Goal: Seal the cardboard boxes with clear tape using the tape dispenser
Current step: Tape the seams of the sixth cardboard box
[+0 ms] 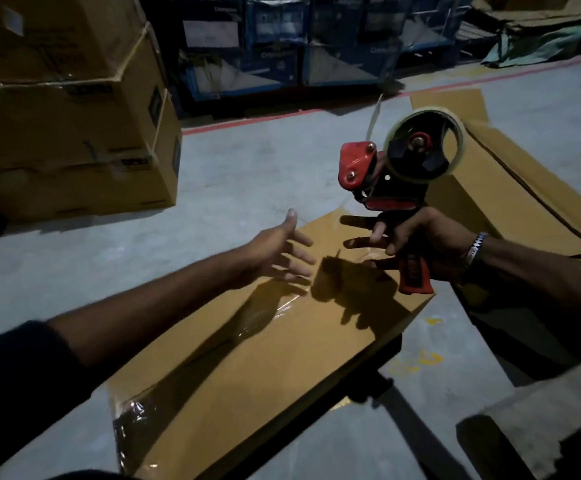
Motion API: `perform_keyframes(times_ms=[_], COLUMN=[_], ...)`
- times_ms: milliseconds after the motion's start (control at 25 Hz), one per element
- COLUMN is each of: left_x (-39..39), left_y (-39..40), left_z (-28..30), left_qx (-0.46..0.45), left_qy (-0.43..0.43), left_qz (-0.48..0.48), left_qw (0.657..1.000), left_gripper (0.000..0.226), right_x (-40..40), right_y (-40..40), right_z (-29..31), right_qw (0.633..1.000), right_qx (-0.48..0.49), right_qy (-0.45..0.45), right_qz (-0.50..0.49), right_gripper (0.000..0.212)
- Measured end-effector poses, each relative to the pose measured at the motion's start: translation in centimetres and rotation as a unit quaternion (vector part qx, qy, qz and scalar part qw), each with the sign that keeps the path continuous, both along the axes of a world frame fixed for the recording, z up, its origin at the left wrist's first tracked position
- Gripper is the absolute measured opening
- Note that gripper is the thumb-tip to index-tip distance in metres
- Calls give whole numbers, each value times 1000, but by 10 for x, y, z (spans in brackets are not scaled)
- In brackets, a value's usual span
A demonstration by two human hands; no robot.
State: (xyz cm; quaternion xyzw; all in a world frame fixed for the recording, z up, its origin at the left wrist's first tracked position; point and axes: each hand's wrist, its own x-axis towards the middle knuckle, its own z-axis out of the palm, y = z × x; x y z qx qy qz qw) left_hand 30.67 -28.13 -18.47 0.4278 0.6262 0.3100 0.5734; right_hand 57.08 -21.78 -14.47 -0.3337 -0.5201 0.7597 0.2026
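Head view: tape dispenser (400, 174) above cardboard box (247, 358) far edge.

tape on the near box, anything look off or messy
Yes: the clear tape at the near corner of the box is bunched and wrinkled instead of flat. A loose tape end also sticks up from the dispenser.
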Motion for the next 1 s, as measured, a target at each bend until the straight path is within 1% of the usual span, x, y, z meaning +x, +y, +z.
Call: perform_keyframes(times_ms=[40, 80, 120, 160, 240, 320, 360, 400, 480, 520, 640, 760, 840, 880, 960, 1000], left_x=[13, 20, 21, 23, 35, 48, 52, 56, 60, 60, 49, 31, 32, 36, 48, 54], left_y=[13, 23, 32, 37, 50, 62, 68, 72, 80, 85, 104, 126, 132, 131, 124, 118], left_z=[14, 24, 27, 31, 36, 32, 27, 22, 9, 5, 3, 10, 7, 2, -14, -21], left_qx=[-66, -101, -121, -136, -142, -121, -107, -94, -75, -71, -75, -73, -115, -145, -201, -224], left_qy=[-92, -159, -200, -212, -188, -159, -162, -174, -182, -164, -99, -67, -60, -49, -47, -68], left_qz=[10, 19, 15, 2, -14, -8, 0, 7, 28, 36, 34, 23, -15, -46, -109, -135], left_qw=[994, 982, 972, 968, 972, 980, 981, 980, 980, 983, 992, 995, 991, 987, 972, 963], left_gripper=[83, 90, 94, 95, 85, 57, 42, 31, 21, 19, 23, 28, 38, 45, 54, 55], right_x=[-5, -8, -11, -11, 3, 19, 27, 33, 45, 50, 57, 55, 56, 54, 52, 52], right_y=[1, 0, 0, -1, 1, 6, 10, 13, 15, 16, 13, 12, 13, 12, 12, 14], right_z=[0, -1, -4, -8, -13, -19, -24, -29, -40, -45, -50, -47, -47, -46, -47, -49], right_qw=[1000, 1000, 1000, 1000, 999, 998, 997, 996, 991, 991, 989, 983, 981, 981, 978, 977], right_qx=[-5, -7, -1, 12, 34, 32, 31, 33, 31, 24, 18, 39, 43, 47, 68, 69], right_qy=[14, 14, 5, -6, -30, -44, -60, -84, -126, -134, -148, -181, -190, -186, -195, -200], right_qz=[10, 18, 13, 7, -9, -19, -23, -23, -23, -21, -17, 6, 14, 19, 19, 18], right_gripper=[26, 20, 15, 16, 21, 23, 24, 25, 24, 22, 15, 16, 26, 27, 19, 14])
